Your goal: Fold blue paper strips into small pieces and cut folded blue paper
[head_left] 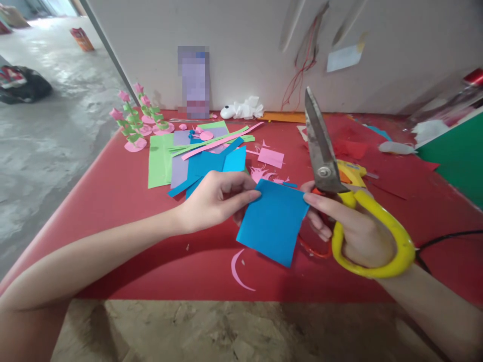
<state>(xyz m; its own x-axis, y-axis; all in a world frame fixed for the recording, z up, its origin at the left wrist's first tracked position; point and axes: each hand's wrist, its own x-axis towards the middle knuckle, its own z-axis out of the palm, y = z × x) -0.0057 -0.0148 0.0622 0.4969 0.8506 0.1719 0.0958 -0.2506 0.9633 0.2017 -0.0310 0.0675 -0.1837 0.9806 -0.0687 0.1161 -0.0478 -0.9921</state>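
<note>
Pinching the blue paper square (273,221) from both sides, left hand (213,201) grips its top corner, right hand (349,229) its edge while clutching yellow scissors (339,186), blades shut, upright. Square looks uncut above the red counter (124,191); pink scraps (264,173) and finished paper flowers (134,120) already lie behind.
</note>
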